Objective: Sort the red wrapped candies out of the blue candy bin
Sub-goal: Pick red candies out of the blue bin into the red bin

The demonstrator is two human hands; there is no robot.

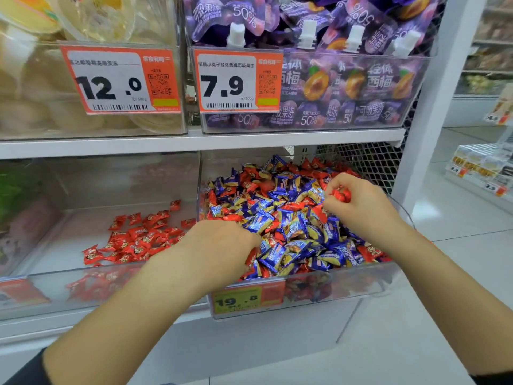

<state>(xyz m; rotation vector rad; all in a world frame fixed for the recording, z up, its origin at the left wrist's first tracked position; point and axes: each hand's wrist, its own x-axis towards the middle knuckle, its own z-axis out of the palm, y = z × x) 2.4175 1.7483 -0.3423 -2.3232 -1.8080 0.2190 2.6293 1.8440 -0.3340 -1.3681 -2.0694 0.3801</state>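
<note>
- Right hand [358,207] is pinching red candies [342,194] in curled fingers, hovering at two o'clock over the blue candy bin [333,287].
- Left hand [219,245] is digging curled fingers into the mix at the bin's nine o'clock edge, gripping a red wrapper [251,257].

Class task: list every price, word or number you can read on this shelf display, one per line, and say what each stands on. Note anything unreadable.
"12.0": left orange price tag, upper bin.
"7.9": second orange price tag, purple pouch bin.
"50%": purple jelly pouches.
"19.8": yellow tag on the mixed candy bin.
Chinese lines, QR codes, barcodes, candy wrappers and far-right tags: too small or blurred.
</note>
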